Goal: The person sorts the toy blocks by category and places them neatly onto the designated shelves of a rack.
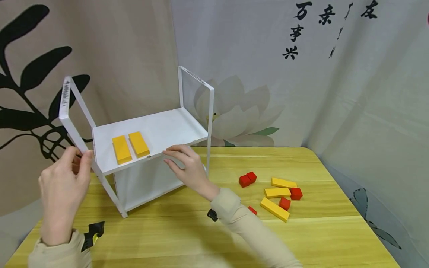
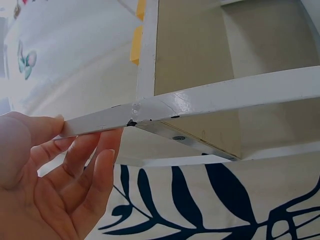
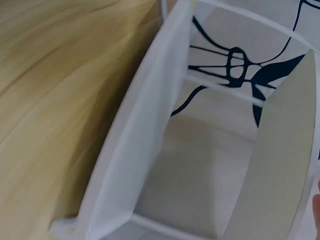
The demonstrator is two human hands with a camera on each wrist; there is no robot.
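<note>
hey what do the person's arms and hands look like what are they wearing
Long beige sleeves with gathered cuffs. The left hand and right hand show no gloves or rings. At the left cuff is a black piece with yellow; at the right, a smaller black one. What they are is unclear.

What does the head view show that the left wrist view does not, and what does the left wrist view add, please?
Only the head view shows the right hand at the front of the upper shelf, the wood-grain tabletop, and the red cubes and three yellow blocks lying on it.

Only the left wrist view shows the beige underside of the upper shelf.

Both show the left hand pinching a post of the white rack, two yellow blocks on the upper shelf, and the dark leaf print on the cloth backdrop.
</note>
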